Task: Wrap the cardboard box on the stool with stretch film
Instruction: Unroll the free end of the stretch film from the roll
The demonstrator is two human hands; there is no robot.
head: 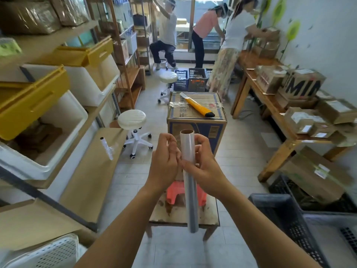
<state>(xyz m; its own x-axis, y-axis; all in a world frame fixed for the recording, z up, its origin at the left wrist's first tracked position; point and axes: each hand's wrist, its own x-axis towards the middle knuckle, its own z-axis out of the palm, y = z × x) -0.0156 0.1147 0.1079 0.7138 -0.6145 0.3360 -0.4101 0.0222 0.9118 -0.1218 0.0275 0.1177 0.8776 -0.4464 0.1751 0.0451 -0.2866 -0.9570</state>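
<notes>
A roll of clear stretch film [190,182] stands nearly upright in front of me. My right hand [202,163] grips it at mid-height, fingers curled round it. My left hand [164,161] is at the roll's left side, fingertips curled and picking at the film's surface. Behind the roll stands the cardboard box [197,115], with a band of film across its top and a yellow utility knife [199,106] lying on it. The box rests on a red plastic stool [173,192], which stands on a low wooden table [183,215].
Shelves with yellow-lidded white bins [48,117] line the left. A second film roll [107,146] lies on a cardboard sheet. White round stools [132,118] stand on the floor. At the right is a wooden bench [270,105] with parcels, and dark crates [286,215]. Three people work at the back.
</notes>
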